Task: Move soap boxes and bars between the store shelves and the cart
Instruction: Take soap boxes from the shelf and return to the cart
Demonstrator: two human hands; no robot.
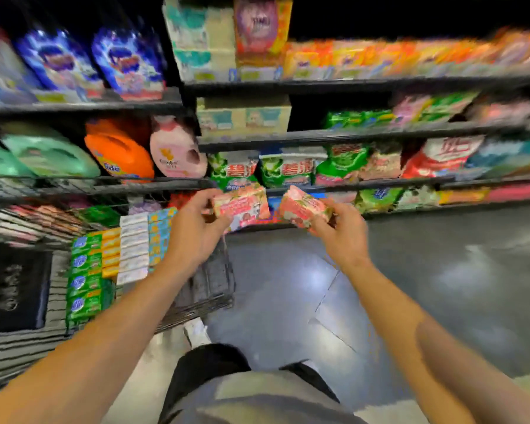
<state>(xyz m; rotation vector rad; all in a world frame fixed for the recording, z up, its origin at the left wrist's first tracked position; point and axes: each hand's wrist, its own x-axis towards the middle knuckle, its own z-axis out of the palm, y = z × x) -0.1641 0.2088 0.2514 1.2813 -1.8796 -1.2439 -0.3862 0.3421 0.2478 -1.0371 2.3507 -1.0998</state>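
My left hand (pixel 196 228) grips a pink soap box (pixel 242 206) by its left end, holding it level above the cart's right edge. My right hand (pixel 340 237) grips a second pink soap box (pixel 302 206), tilted down to the right. Both boxes hang close together in front of the lower store shelves (pixel 349 185). The wire cart (pixel 208 289) stands at my left and holds rows of green, yellow, white and blue soap boxes (pixel 117 258). The view is blurred.
Detergent jugs (pixel 120 148) and bags fill the shelves at left. Green and red soap packs (pixel 288 169) line the shelf behind the hands. A dark panel (pixel 13 286) lies in the cart's left part. Grey floor (pixel 410 270) opens to the right; my leg and shoe (pixel 196 332) are below.
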